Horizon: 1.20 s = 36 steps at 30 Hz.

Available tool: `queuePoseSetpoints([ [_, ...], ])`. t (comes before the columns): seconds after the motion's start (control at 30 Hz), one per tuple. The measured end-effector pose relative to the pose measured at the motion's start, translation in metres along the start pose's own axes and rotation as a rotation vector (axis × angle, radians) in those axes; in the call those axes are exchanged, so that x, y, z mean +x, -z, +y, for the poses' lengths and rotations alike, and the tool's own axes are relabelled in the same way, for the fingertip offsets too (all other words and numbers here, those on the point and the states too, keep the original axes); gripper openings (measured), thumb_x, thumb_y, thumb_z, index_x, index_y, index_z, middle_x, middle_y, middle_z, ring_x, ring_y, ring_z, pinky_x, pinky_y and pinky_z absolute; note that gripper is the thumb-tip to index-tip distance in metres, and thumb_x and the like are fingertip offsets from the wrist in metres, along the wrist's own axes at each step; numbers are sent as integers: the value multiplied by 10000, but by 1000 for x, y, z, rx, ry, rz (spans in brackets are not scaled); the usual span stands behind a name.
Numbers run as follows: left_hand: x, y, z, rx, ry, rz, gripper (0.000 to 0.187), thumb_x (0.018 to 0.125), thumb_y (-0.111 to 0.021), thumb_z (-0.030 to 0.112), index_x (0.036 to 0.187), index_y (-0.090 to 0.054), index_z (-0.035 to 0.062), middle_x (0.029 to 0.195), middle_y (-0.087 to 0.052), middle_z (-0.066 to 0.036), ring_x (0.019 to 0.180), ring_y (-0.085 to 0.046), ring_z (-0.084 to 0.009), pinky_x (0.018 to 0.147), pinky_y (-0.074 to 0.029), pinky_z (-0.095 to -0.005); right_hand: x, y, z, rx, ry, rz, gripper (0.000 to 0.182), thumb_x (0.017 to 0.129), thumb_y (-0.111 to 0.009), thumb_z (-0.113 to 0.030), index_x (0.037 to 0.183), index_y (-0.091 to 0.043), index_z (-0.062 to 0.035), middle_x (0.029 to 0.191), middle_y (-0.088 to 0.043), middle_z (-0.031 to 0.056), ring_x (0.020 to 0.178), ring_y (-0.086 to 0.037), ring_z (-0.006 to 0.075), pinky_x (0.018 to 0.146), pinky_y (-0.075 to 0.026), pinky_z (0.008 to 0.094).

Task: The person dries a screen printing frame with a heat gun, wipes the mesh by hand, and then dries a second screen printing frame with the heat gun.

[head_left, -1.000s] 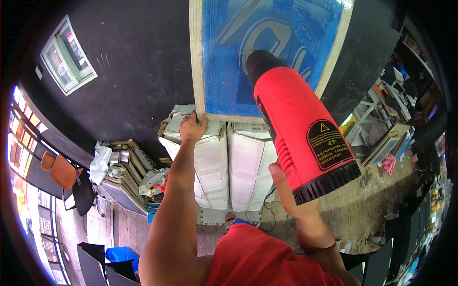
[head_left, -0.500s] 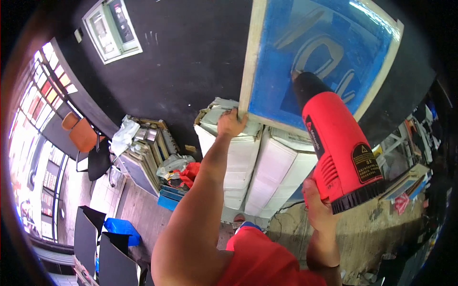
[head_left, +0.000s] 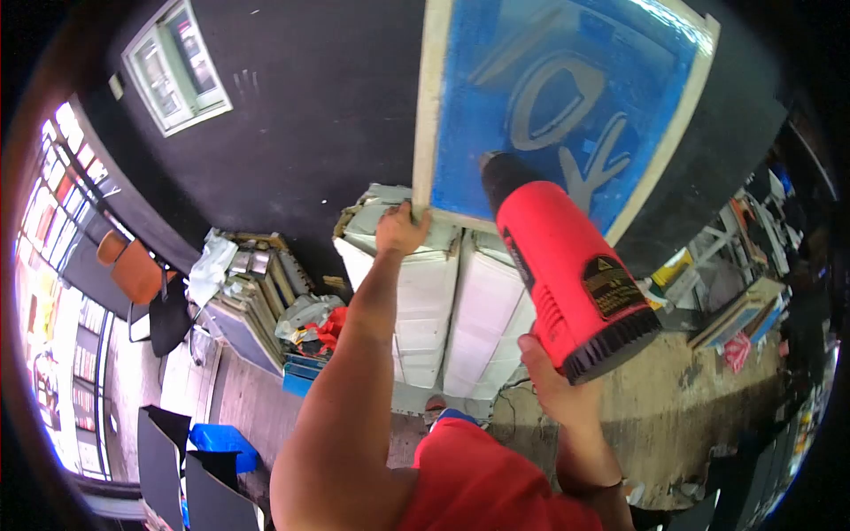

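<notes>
1. Left end: I've got the left hand at the lower left corner of the blue panel. Thumb and fingers set a little apart there; looks like a steadying grip, but can't tell if they pinch the wood.
2. Below it, left carton and right carton, side by side, tall, boxy. White faces, creased; left one's top edge scuffed and torn.
3. Blue panel stands above the cartons' top edges, in front of the black wall. Pale wooden frame, straight-sided. Sheet inside smooth, glossy, with glare top right; curved grey shapes show on it.
4. Heat gun, by my read, points at the panel's lower left area. Red barrel, ribbed side, black toothed rear cap, dark tapered nozzle. Gap or contact at the tip: can't tell.
5. Right hand is wrapped round the gun's grip, thumb along the near side; remaining fingers mostly hidden.
6. Step in hand, my judgement: aiming the gun while steadying the panel. Next move calls for a firm frame corner and an even nozzle distance.
</notes>
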<state>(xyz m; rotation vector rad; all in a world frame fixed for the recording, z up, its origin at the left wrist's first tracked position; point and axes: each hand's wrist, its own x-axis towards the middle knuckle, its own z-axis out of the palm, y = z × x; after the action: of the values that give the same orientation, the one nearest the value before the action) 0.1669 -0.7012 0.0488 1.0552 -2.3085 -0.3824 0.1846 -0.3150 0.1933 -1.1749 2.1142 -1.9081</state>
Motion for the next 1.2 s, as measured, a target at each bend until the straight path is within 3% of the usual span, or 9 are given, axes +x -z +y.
queuePoseSetpoints([
  [0.03, 0, 0, 0, 10, 6, -25, 531, 872, -595, 534, 1048, -638, 35, 1006, -667, -252, 981, -640, -424, 884, -506, -515, 0, -1, 1, 153, -6, 26, 150, 852, -701, 50, 942, -607, -25, 797, -585, 5, 665, -541, 95, 600, -454, 248],
  [0.2, 2, -6, 0, 5, -20, -18, 521, 880, -591, 529, 1027, -641, 32, 964, -670, -239, 944, -645, -420, 850, -516, -515, 3, 1, -1, 75, 90, -35, 218, 836, -721, 62, 1008, -612, -16, 883, -601, 15, 739, -573, 107, 660, -491, 272],
  [0.27, 2, -2, -1, -16, -21, -10, 503, 895, -579, 512, 1027, -644, 30, 940, -680, -226, 924, -653, -416, 836, -524, -513, -3, 1, 16, 102, -98, -4, 418, 840, -762, -139, 1205, -592, -30, 1155, -631, 100, 1068, -618, 252, 933, -488, 382],
  [0.33, 10, -2, -9, -117, 2, -174, 550, 901, -553, 533, 1123, -635, 36, 1043, -686, -213, 1011, -646, -411, 895, -511, -514, -6, 10, 50, 15, -349, -65, 304, 881, -750, -89, 1134, -622, 20, 1059, -660, 102, 984, -623, 202, 891, -508, 342],
  [0.4, 0, -3, -13, -31, 19, -66, 616, 875, -593, 540, 1231, -596, 38, 1166, -656, -228, 1098, -624, -387, 947, -492, -493, -9, 4, 14, 209, -294, 69, 289, 911, -745, -194, 1085, -662, 20, 1010, -685, 68, 890, -636, 136, 791, -513, 315],
  [0.43, -7, 15, -8, -97, 57, -147, 654, 875, -578, 554, 1260, -572, 26, 1262, -611, -229, 1174, -579, -389, 1000, -459, -494, -2, 1, -25, 14, -474, 83, 268, 917, -732, -164, 1077, -657, 38, 938, -678, 79, 838, -623, 145, 761, -506, 317],
  [0.5, -7, 9, -16, -71, -4, -66, 644, 866, -574, 567, 1209, -606, 23, 1165, -648, -227, 1144, -586, -384, 995, -454, -482, 3, -14, -30, -86, -449, 58, 290, 938, -697, -155, 1129, -631, 53, 894, -669, 83, 796, -600, 139, 730, -490, 299],
  [0.57, -9, 8, -21, -50, -5, 9, 627, 869, -572, 567, 1172, -625, 21, 1138, -662, -216, 1137, -591, -361, 976, -462, -470, 6, -19, -14, 142, -73, 138, 228, 924, -705, -212, 984, -604, -16, 742, -607, 35, 664, -538, 122, 631, -437, 278],
  [1.2, -10, 18, -13, -64, -4, -107, 654, 876, -548, 551, 1235, -607, 8, 1146, -668, -217, 1165, -583, -356, 1033, -432, -449, -10, -7, -18, 142, -190, 14, 211, 941, -662, -164, 1022, -555, -1, 751, -579, 54, 651, -546, 138, 611, -452, 274],
])
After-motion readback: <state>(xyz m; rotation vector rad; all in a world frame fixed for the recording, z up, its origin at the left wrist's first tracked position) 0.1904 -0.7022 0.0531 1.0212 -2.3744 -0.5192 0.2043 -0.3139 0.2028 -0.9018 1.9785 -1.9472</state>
